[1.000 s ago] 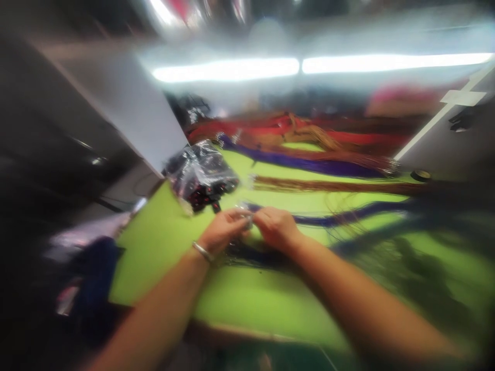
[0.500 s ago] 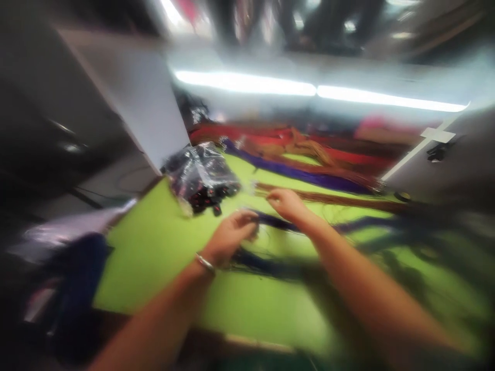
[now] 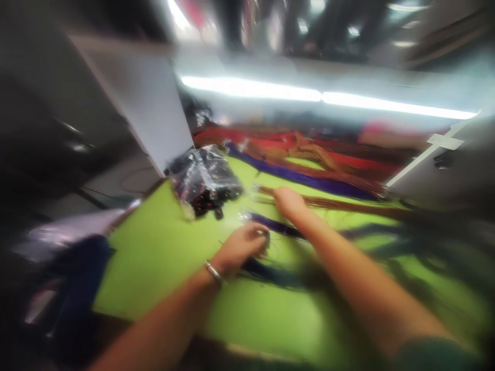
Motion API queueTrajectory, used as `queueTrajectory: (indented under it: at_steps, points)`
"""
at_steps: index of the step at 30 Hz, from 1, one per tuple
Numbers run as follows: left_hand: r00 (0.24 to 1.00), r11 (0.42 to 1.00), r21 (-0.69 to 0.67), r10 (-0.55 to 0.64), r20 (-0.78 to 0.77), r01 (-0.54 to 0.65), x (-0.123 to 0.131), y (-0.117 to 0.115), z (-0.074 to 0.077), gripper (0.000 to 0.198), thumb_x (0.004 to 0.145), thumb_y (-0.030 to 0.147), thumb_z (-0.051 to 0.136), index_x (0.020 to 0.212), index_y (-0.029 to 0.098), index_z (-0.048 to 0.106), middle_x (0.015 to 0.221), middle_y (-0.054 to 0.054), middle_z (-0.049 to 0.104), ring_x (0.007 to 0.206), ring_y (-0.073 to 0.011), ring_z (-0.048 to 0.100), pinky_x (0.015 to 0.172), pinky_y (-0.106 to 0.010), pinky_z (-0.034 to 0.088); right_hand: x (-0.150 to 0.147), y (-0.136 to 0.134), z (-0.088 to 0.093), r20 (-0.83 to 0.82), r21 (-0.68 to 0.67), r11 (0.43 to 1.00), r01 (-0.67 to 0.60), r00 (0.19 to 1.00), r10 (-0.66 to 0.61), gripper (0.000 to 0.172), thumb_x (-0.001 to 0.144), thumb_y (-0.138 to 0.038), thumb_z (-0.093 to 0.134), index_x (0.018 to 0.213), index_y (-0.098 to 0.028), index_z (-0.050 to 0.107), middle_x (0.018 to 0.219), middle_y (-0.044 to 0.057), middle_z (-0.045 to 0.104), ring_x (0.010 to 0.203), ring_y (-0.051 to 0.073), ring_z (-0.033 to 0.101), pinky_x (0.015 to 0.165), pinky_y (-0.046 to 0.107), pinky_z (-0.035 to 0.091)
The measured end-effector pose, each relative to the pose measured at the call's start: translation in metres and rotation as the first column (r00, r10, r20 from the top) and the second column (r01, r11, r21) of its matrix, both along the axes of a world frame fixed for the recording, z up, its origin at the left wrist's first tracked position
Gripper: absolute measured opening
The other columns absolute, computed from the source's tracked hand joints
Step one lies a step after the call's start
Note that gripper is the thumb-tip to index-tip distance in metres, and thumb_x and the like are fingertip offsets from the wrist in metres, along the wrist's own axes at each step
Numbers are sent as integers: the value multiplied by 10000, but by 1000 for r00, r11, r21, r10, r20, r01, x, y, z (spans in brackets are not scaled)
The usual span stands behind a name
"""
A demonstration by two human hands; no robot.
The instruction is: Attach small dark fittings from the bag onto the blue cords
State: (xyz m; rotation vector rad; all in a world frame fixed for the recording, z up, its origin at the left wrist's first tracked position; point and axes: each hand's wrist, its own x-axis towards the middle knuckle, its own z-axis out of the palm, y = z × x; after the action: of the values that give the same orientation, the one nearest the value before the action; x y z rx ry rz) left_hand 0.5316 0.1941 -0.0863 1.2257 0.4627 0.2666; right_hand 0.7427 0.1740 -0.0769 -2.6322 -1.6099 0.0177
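My left hand [image 3: 245, 245] is curled with thumb and fingers together. Something small and dark shows at its fingertips, too blurred to name. Just beyond it lies a bundle of purple-blue wires [image 3: 270, 222] with pale tips. Nearer to me, a dark blue wire bundle [image 3: 270, 273] runs from beside the left hand to the right. My right hand [image 3: 290, 203] reaches farther out, its fingers closed over the brown wires [image 3: 348, 205], near their pale ends [image 3: 256, 189]. The fingertips of the right hand are partly hidden and blurred.
A clear plastic bag of black parts [image 3: 207, 180] lies at the left on the green tabletop [image 3: 154, 252]. Red, brown and purple wire bundles [image 3: 309, 178] lie at the back under a tube light [image 3: 251, 88]. A white panel [image 3: 143, 98] stands at the left.
My left hand has moved right and toward me, away from the purple-blue bundle's end, which now shows. The right hand has lowered onto the brown wires. The view has shifted slightly.
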Motion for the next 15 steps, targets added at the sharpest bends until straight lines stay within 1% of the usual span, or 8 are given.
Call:
queueTrajectory:
  at_steps: [2,4,7,9,11,13,15]
  points:
    - [1000,1000,4,1,-21,-1,0,2,-3,360,694,328,707,975,138,586,697,-30,596,601,-129,597,544,-224,452,-1,-1,4,-16,-20,1000,-5,1000,5,209,792,-157,469,857,-145,667,869,116,663,755,191,592,650,262,397]
    - [999,1000,3,9,-31,-9,1,3,-5,372,696,337,705,987,140,585,716,-33,596,607,-130,600,554,-230,458,-3,-3,8,-32,1,1000,-10,999,10,209,789,-167,460,825,-157,665,828,90,670,718,176,585,617,251,385]
    - [999,1000,10,28,-23,-28,1,5,-6,374,708,345,696,1005,149,581,759,-35,597,626,-127,605,564,-226,460,-5,-13,13,-71,116,993,3,997,5,222,781,-161,437,801,-161,658,793,70,672,690,160,569,603,245,374]
    - [999,999,1,48,-16,-48,1,4,-5,367,704,343,700,995,151,584,764,-32,595,622,-120,601,553,-215,450,-8,-24,16,-147,182,983,17,989,10,202,759,-148,458,780,-160,658,777,58,673,674,148,562,606,237,377]
    - [998,997,-28,69,-4,-70,1,4,-3,364,690,334,713,977,149,587,761,-29,596,617,-113,594,540,-205,440,-15,-36,19,-225,224,975,-3,973,55,177,732,-129,494,765,-165,664,776,41,677,683,137,563,624,225,384]
    - [995,994,-58,95,8,-95,1,4,-1,368,676,323,726,969,148,587,768,-29,600,624,-110,592,537,-199,434,-25,-46,21,-270,287,956,-63,952,143,160,724,-119,526,751,-175,674,773,22,679,701,127,565,642,216,384]
    - [994,991,-78,105,12,-104,2,4,0,377,664,310,737,971,149,589,786,-31,606,634,-109,595,548,-200,438,-38,-53,23,-282,361,924,-129,929,240,149,746,-128,546,741,-185,684,746,7,674,685,115,557,634,212,373]
